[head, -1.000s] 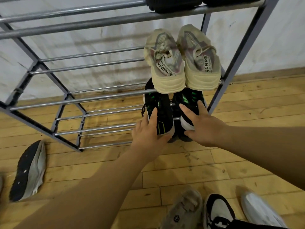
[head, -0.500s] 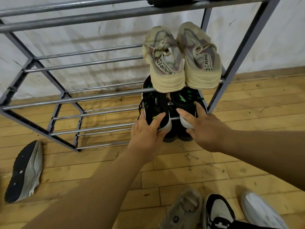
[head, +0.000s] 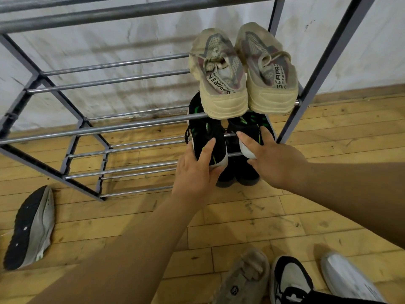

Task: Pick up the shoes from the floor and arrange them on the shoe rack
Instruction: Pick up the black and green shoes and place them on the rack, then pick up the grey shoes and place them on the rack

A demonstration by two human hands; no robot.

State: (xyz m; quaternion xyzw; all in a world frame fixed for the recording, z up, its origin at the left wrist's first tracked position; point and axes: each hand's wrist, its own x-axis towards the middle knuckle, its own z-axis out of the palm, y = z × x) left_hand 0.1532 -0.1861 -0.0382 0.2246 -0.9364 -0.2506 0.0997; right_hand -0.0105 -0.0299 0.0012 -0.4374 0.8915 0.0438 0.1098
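Black and green, the trainers sit at the right end of the rack, on the tier just under the beige pair, toes in and heels out. The left hand grips the left heel with its thumb laid over the top. The right hand pinches the right heel between forefinger and thumb. Over the past second the trainers have barely shifted on the rails, and both hands have kept their hold, only nudging the heels level. That suggests this pair is as good as placed and needs only letting go. More work waits in front of the rack: a grey shoe on its side off the left end, and three shoes nearer the person.
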